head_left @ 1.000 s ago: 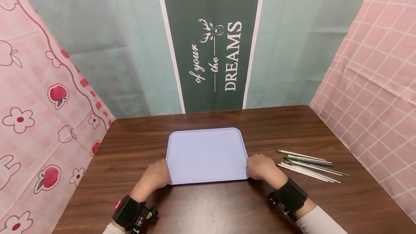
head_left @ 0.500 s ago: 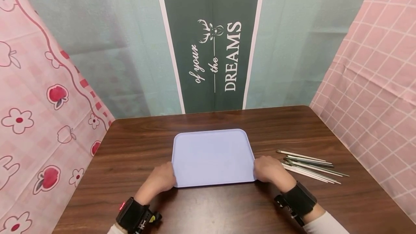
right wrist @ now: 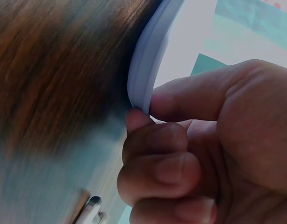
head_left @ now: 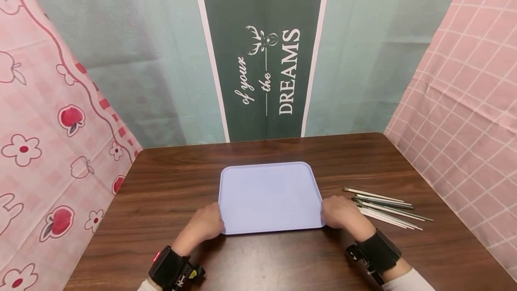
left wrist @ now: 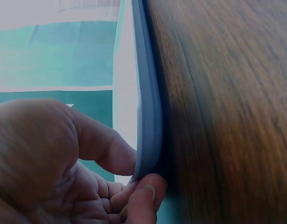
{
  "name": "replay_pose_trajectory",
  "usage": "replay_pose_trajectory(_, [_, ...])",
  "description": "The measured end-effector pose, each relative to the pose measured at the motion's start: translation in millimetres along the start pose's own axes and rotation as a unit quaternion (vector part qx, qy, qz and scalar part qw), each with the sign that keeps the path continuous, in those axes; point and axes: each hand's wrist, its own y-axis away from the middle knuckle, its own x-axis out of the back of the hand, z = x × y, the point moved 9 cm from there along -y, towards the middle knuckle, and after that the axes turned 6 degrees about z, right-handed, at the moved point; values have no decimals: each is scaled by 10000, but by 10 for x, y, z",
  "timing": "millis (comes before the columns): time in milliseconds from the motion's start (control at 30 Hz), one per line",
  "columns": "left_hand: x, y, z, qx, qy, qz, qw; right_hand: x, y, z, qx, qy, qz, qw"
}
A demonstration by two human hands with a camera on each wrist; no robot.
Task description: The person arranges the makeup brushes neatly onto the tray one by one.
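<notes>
Fingers (right wrist: 155, 142) pinch tray (head_left: 270, 197) at both sides.

Tray (head_left: 269, 199): pale lavender to my eye
Table (head_left: 169, 174): dark brown, streaky wood grain
Thin sticks (head_left: 373, 195): some off-white, some dark green
Back curtain (head_left: 363, 57): soft blue-green, white-edged deep green band (head_left: 250, 129), white lettering (head_left: 290, 53)
Left cloth (head_left: 44, 183): pink and white, red apples (head_left: 60, 221), red-hearted flowers (head_left: 23, 149)
Right cloth (head_left: 464, 125): pink under a white grid
Wrist straps (head_left: 381, 249): black
Sleeves (head_left: 408, 282): white
</notes>
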Motion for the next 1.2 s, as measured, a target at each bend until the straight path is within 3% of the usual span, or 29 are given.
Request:
replay_pose_trajectory(500, [-29, -21, 3, -55, 116, -100, 9999, 26, 30, 33, -25, -59, 80, 9999])
replay_pose_trajectory(733, [-63, -58, -62, -184, 617, -265, 9976, 32, 28, 23, 82, -125, 106, 9998])
replay_pose_trajectory(900, [-61, -78, -99, -293, 707, -322, 9965, 8, 27, 45, 68, -283, 100, 9995])
replay_pose_trajectory(1200, [-38, -34, -95, -275, 801, -139, 9963, 5, 70, 119, -134, -660, 67, 9977])
